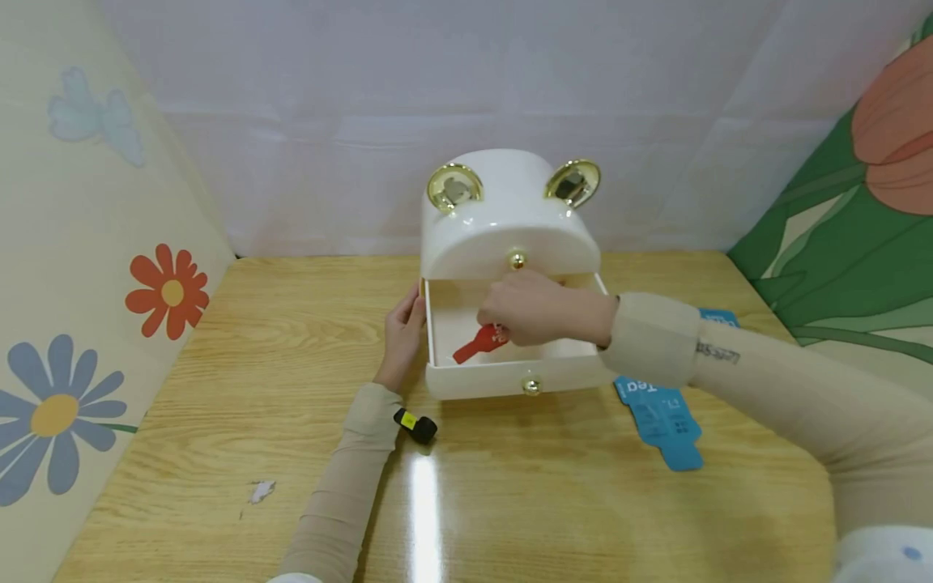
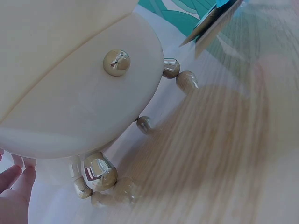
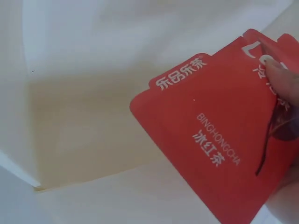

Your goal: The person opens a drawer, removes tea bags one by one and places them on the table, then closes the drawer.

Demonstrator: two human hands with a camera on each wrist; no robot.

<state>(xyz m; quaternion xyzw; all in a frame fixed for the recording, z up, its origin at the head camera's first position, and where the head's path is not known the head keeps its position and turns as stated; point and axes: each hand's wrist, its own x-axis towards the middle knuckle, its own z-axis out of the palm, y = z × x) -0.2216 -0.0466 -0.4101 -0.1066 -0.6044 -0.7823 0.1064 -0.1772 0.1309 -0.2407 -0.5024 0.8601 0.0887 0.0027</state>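
Observation:
A white storage box [image 1: 503, 194] with gold ears and round gold knobs stands on the table, its lower drawer [image 1: 481, 380] pulled out. Inside that drawer my right hand [image 1: 535, 308] pinches a red tea packet [image 1: 481, 343]. The right wrist view shows the red packet's printed face [image 3: 201, 126] and my thumb [image 3: 282, 84] on it, with the drawer's pale interior behind. My left hand [image 1: 403, 336] rests against the box's left side; in the left wrist view only some of its fingers [image 2: 23, 182] appear, touching the box's edge.
Blue tea packets [image 1: 663, 417] lie on the table to the right, partly under my right forearm. A black strap device with a yellow label [image 1: 415, 425] is on my left wrist. A white curtain hangs behind the table [image 1: 291, 340], and flower-patterned panels flank it.

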